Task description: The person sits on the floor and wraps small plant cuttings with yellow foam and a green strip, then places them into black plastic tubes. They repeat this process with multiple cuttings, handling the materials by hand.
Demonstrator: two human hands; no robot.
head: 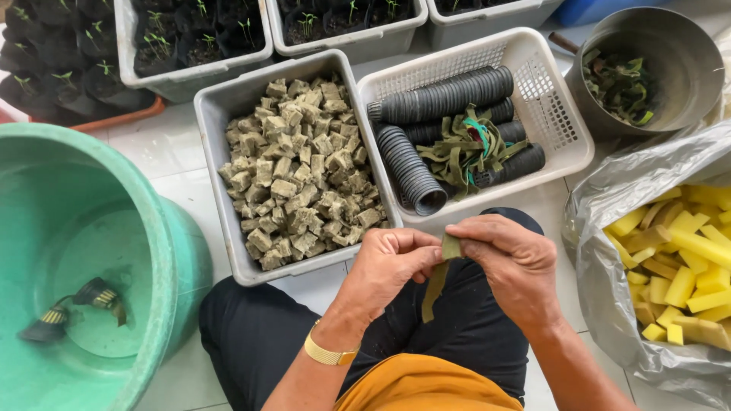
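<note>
Both hands meet over my lap in the head view. My left hand (390, 262) and my right hand (509, 257) pinch the top of a narrow olive-green strip (435, 283), which hangs down between them. A gold bracelet sits on my left wrist. Just beyond the hands stands a grey tray (215, 103) full of brownish-grey cubes (301, 171). To its right a white perforated basket (560, 114) holds stacks of small black ribbed pots (407, 167) and a tangle of green strips (468, 148).
A large green tub (164, 251) at left holds two small black objects. A plastic bag (609, 205) at right is filled with yellow sponge pieces (685, 259). A metal pot (678, 46) holds green scraps. Trays of seedlings in black pots (198, 38) line the back.
</note>
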